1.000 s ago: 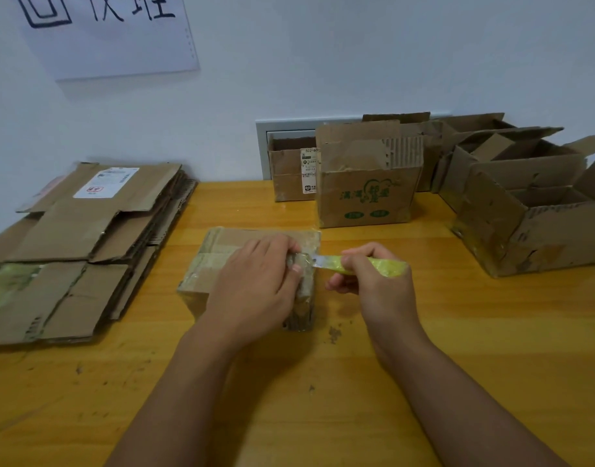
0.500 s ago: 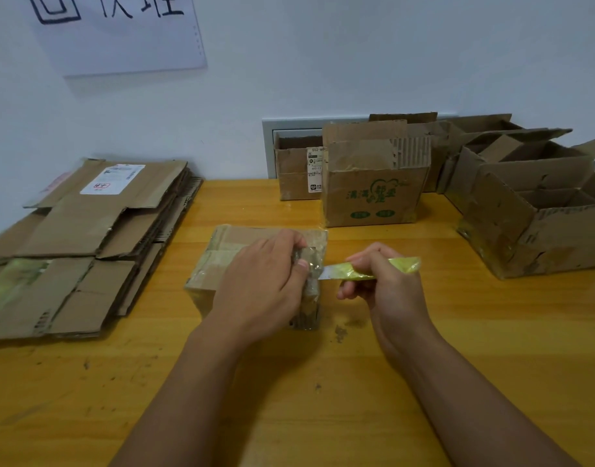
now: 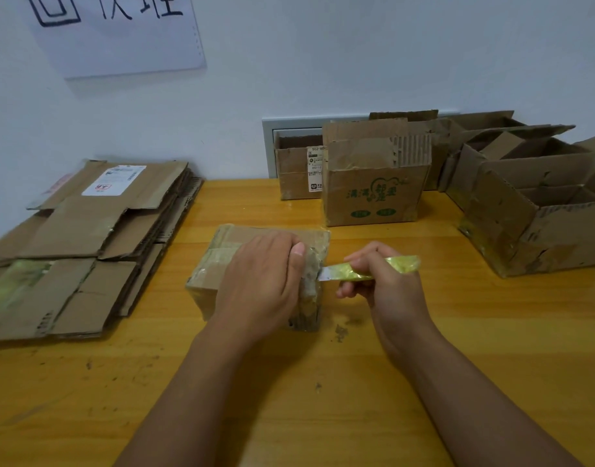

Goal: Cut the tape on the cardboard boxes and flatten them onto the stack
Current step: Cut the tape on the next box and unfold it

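Left hand (image 3: 259, 281) clasping tape-glazed cardboard box (image 3: 222, 257), right hand (image 3: 383, 284) grip around yellow-wrapped knife (image 3: 367, 269), blade at box side

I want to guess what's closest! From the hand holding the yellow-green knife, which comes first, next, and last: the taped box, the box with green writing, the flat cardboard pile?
1. taped box, just left of the right hand.
2. green-print box, behind, by the wall.
3. flattened stack, far left.

Two hands, left (image 3: 259, 284) and right (image 3: 387, 288). One knife (image 3: 367, 269). One taped box (image 3: 228, 261) on the counter (image 3: 323, 382). One stack (image 3: 87, 244) of flattened cardboard. At least four open boxes (image 3: 373, 183) along the wall; the far ones overlap, so I can't count them surely. One paper sheet (image 3: 121, 32) on the wall.
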{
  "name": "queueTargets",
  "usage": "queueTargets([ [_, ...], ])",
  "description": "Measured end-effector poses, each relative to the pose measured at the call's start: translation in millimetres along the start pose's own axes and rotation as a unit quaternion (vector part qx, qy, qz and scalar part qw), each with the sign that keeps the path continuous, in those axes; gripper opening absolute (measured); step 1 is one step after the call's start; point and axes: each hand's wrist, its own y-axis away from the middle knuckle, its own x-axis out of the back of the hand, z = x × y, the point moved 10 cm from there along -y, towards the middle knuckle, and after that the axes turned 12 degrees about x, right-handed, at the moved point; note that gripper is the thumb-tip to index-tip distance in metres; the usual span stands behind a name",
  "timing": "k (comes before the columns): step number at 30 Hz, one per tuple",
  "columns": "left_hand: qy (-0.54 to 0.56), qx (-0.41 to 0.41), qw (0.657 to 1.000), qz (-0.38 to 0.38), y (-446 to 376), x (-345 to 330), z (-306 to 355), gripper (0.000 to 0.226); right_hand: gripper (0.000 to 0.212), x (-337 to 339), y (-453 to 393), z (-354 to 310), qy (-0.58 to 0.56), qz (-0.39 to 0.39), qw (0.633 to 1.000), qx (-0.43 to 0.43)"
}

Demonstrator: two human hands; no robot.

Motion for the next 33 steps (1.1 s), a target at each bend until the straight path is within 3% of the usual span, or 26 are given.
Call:
queueTargets([
  [4, -0.006, -0.002, 1.000, 0.016, -0.7, 1.6, 0.5, 0.036, 0.015, -6.2, 1.2, 0.9, -0.016, -0.020, 1.000, -0.011],
  [8, -0.009, -0.012, 1.000, 0.005, -0.9, -0.7, 1.6, 0.036, 0.021, 8.2, -3.6, -9.4, -0.025, 0.038, 0.998, 0.030],
  [11, -0.011, -0.010, 1.000, 0.004, -1.1, 0.5, 0.9, 0.038, 0.014, 8.0, -1.6, -21.3, 0.049, 0.031, 0.993, 0.104],
  [15, -0.001, 0.002, 1.000, 0.011, -1.2, 4.6, -1.7, 0.034, 0.032, -15.2, 8.4, -26.8, 0.188, -0.064, 0.961, 0.191],
  [18, 0.013, 0.037, 0.999, 0.010, -2.2, 6.1, -9.5, 0.033, 0.033, -17.9, 11.0, -29.4, 0.226, -0.077, 0.947, 0.214],
  [29, -0.075, 0.107, 0.980, -0.150, -15.9, -28.1, -28.0, 0.062, 0.035, -16.3, 8.7, -19.3, 0.221, -0.083, 0.957, 0.168],
  [33, -0.140, 0.084, 0.969, -0.184, -29.6, -30.6, -21.4, 0.062, 0.037, -16.0, 7.1, -15.3, 0.212, -0.092, 0.961, 0.150],
])
